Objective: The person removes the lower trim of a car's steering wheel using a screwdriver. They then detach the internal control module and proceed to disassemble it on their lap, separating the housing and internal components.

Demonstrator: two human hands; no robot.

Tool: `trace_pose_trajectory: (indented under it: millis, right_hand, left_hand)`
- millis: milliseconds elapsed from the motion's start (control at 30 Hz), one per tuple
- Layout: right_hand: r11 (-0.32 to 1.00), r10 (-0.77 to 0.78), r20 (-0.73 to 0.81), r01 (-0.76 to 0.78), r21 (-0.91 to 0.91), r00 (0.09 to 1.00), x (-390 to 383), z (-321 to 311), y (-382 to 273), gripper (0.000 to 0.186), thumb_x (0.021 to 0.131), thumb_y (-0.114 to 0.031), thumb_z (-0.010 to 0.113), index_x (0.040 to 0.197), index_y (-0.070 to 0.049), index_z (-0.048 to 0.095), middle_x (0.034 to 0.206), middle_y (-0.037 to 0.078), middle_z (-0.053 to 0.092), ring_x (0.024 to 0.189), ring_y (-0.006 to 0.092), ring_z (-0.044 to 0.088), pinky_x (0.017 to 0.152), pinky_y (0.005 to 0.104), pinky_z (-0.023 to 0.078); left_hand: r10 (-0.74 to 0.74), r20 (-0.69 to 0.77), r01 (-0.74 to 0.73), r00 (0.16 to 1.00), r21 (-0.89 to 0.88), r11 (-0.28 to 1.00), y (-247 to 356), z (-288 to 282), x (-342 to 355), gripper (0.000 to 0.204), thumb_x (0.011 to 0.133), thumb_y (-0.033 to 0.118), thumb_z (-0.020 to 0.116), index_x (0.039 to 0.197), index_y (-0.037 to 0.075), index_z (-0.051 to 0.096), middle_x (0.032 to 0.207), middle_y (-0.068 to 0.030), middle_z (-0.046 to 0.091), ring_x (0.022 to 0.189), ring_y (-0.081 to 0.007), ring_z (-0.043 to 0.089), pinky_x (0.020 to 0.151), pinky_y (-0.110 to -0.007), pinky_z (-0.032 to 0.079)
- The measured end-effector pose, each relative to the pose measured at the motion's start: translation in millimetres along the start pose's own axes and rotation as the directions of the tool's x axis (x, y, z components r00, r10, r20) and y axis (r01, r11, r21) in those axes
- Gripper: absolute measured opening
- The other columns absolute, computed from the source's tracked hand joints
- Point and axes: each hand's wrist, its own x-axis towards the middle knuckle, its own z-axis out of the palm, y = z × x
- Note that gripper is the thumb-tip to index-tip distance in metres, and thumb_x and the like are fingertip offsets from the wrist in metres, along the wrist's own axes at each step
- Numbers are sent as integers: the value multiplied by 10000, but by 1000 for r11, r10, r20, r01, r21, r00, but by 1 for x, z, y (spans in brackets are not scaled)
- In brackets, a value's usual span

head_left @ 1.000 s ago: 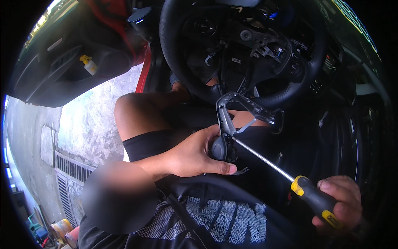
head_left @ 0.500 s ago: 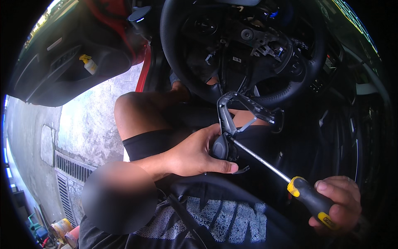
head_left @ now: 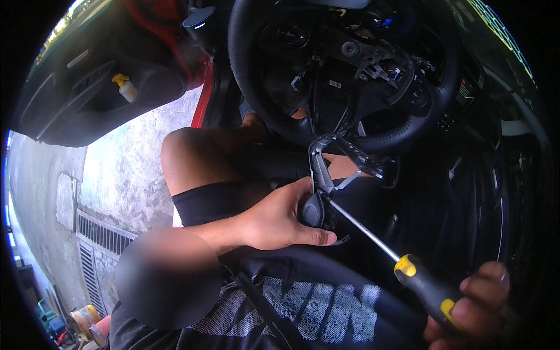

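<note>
Head view: steering wheel (head_left: 245, 76) exposed at centre; trim frame (head_left: 318, 166) gripped by left hand (head_left: 280, 219), screwdriver (head_left: 429, 287) by right hand (head_left: 475, 303), tip at frame; work apparently unfinished.

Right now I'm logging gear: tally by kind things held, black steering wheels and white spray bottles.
Black-and-yellow-handled screwdriver: 1
Grey-and-black trim piece: 1
Round black steering wheel: 1
White spray bottle, yellow top: 1
Total: 4

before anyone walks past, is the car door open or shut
Open: the door stands out to the left, with floor showing between it and the red bodywork.
</note>
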Motion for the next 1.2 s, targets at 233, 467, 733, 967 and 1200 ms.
trace_pose_trajectory:
  millis: [233,467,733,967,1200]
  right_hand:
    - [984,-4,216,43,-174,976,18,-16,1,282,1147,-321,556,1190,-43,584,830,86,651,616,174,586,486,293,530]
    - [994,-11,163,29,-106,987,19,-12,1,210,1118,-292,591,1199,-99,583,969,99,681,719,177,621,596,347,562]
    - [898,-134,242,221,-381,961,20,-22,12,436,1180,-463,436,1113,-75,623,685,-7,599,530,142,560,473,256,480]
    - [971,-230,104,236,-46,968,13,-10,9,358,1180,-422,442,1206,-89,569,866,71,647,726,183,626,609,329,560]
    - [953,-83,149,122,-276,985,22,-7,14,391,1176,-447,436,1194,-86,586,800,50,644,600,176,604,533,321,533]
  left_hand:
    - [-39,-20,40,999,65,997,6,-1,-5,890,815,266,995,1483,-58,504,1359,-150,660,1309,-235,595,1147,-365,457]
    - [-42,-12,42,999,11,999,5,-1,-5,888,828,240,985,1497,-62,487,1375,-146,646,1289,-211,598,1088,-333,501]
    - [-23,-9,24,1000,94,995,-6,-1,-4,870,828,260,979,1475,-67,497,1350,-159,663,1277,-225,607,1114,-352,476]
    - [-40,-2,40,999,71,997,1,-1,-5,865,823,262,981,1469,-63,506,1345,-166,668,1291,-238,603,1136,-361,453]
    - [-28,-26,30,999,69,997,-4,-1,-3,848,822,216,980,1475,-51,511,1375,-142,648,1341,-240,567,1210,-380,390]
